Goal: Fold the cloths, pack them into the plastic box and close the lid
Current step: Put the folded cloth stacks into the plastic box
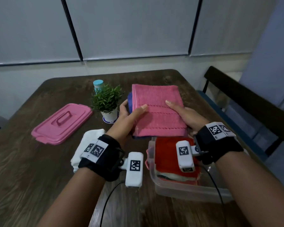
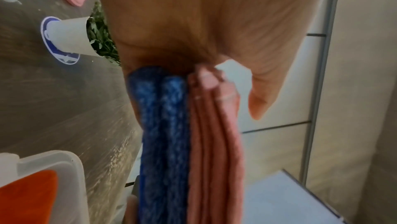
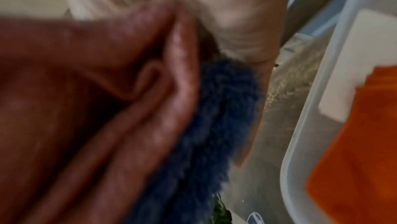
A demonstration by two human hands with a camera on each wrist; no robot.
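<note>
The blue cloth point(image 1: 130, 102) shows only as slivers under the pink cloth point(image 1: 156, 110). Fingers of both hands are hidden beneath that stack. The left wrist covers part of the white cloth point(image 1: 90, 138). The right wrist camera hides part of the red cloth point(image 1: 166, 154). The right wrist view is blurred.

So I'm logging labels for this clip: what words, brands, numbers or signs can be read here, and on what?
No readable words or numbers.
Wrist bands: black-and-white square code markers, no letters.
Blue-and-white coaster under the plant pot: print too blurred to read.
</note>
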